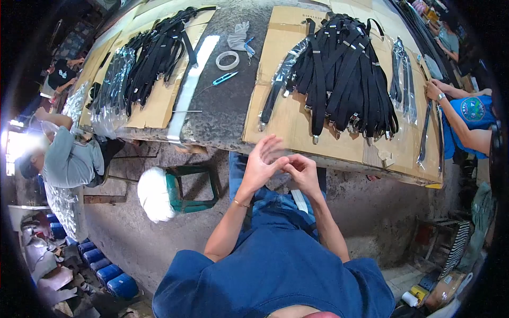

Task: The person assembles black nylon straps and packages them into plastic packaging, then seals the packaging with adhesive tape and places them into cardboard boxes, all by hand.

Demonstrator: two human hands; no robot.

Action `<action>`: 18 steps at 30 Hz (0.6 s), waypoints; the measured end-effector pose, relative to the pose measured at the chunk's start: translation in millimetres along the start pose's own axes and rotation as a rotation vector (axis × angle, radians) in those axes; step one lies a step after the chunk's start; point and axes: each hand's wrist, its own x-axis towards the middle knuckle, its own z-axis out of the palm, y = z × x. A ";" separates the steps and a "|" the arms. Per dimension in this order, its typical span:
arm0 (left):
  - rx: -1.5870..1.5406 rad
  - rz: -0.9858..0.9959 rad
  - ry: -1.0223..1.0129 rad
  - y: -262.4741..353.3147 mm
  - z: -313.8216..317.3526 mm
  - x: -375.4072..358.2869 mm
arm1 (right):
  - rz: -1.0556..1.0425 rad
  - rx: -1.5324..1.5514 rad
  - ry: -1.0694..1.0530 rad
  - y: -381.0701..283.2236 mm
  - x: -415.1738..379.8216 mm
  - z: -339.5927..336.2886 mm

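- Black straps [344,74] with metal clips lie in a large fanned heap on a cardboard sheet [265,69], right side of the desk [212,108], beyond the hands.
- Left hand [262,164]: raised before the desk's near edge; fingers loosely spread, blurred, its thumb meeting the right fingertips.
- Right hand [303,174]: grip drawn closed, thumb and index finger pinched together. Whether something thin sits in either grip, cannot tell.
- Clear-wrapped straps [286,77] flank the heap on its left; another wrapped bunch [403,85] lies to its right.
- Second strap heap [161,55] on the desk's left side, also over cardboard, clear plastic packaging [113,87] beside it.
- Between heaps: pale tape ring [227,61], blue-handled tool [225,78] near it, grey cloth item [239,36] farther back.
- Green stool [193,189] on the floor, white bundle [155,194] at its left side.
- Grey-shirted person [71,156] at left; blue-clad person [472,116] at right, hands near the cardboard's edge.
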 end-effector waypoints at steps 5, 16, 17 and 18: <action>-0.031 -0.226 -0.066 -2.3 -9.3 0.8 | 0.021 -0.018 -0.016 11.0 -1.0 -7.2; 0.021 -0.048 0.102 -3.6 -3.8 -3.1 | 0.029 -0.009 -0.026 2.7 -2.9 -2.6; 0.052 -0.047 0.096 1.8 -2.4 -3.5 | 0.030 -0.009 -0.028 2.1 -3.0 -1.9; 0.083 -0.046 0.090 4.7 -1.9 -3.5 | 0.041 0.005 -0.028 1.0 -3.1 -1.3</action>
